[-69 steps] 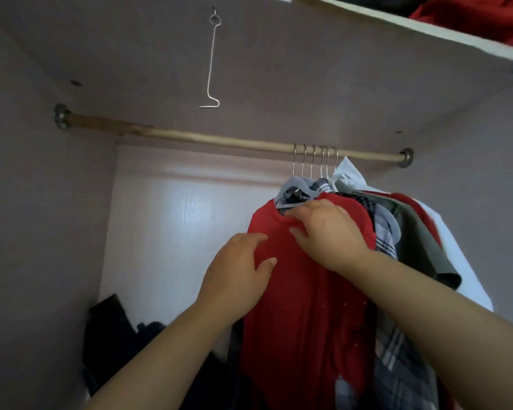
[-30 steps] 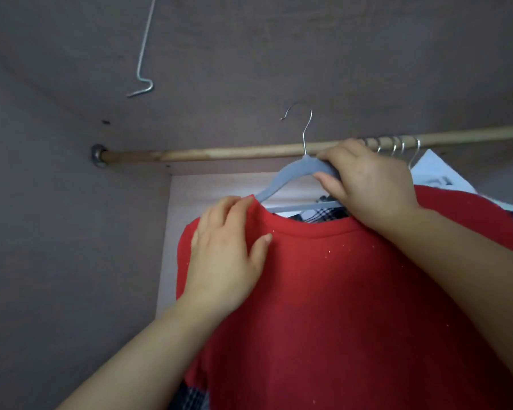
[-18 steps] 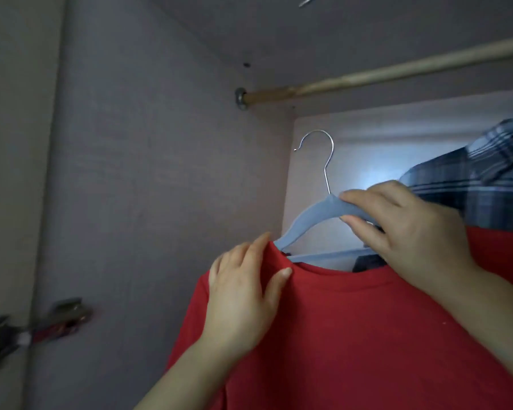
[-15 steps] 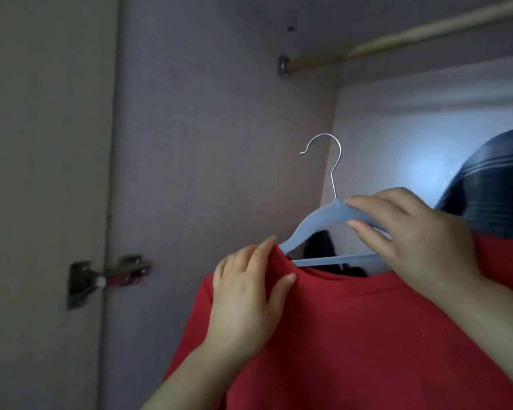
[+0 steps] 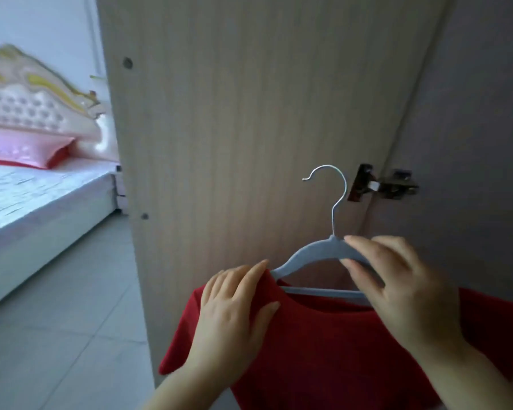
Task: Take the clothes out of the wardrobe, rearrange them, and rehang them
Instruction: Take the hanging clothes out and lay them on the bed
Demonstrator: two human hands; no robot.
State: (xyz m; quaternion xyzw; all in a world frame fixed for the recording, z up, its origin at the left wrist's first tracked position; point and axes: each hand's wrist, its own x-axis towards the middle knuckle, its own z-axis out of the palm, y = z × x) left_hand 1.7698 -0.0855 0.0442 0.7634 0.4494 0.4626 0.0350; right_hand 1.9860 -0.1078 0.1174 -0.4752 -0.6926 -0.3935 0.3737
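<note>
Your right hand (image 5: 397,294) pinches the grey hanger (image 5: 311,255) on its right arm, fingers (image 5: 365,253) over the top and thumb beneath, so the weight hangs from one firm point. Your left hand (image 5: 234,318) grips the red T-shirt (image 5: 323,350) at its shoulder, fingers draped over and thumb on the front (probably to stop the cloth sliding off that end). The shirt hangs just below both sets of fingers, in front of the open wardrobe door (image 5: 249,128). The hanger's long axis runs left to right between your hands, roughly level. Its wire hook (image 5: 335,190) stands upright above your right fingers, opening leftward.
</note>
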